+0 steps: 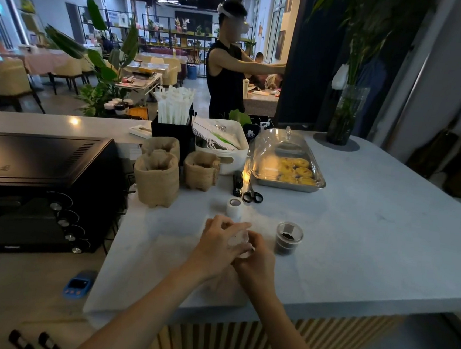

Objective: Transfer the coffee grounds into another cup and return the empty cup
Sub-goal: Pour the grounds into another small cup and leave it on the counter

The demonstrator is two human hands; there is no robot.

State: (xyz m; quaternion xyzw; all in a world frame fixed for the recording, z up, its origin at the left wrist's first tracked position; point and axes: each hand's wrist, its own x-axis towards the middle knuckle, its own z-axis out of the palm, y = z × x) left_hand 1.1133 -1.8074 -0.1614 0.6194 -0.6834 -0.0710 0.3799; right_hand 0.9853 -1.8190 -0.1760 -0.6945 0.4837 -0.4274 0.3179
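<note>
Café service counter (359,229), facing a dining area. Standing on it: a holder of wrapped straws (174,107), 3 burlap-wrapped pots (157,178), a tray of egg tarts (294,169) under a clear domed cover, scissors (252,196) and a small cup of coffee grounds (288,237). Sitting at left: a black countertop oven (39,189). Filling the room beyond: tables with cushioned chairs (8,77), display shelving (164,33) and potted plants (101,72).

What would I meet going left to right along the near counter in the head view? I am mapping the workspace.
Black oven → blue timer → left hand → clear cup held in both hands → right hand → cup of coffee grounds.
</note>
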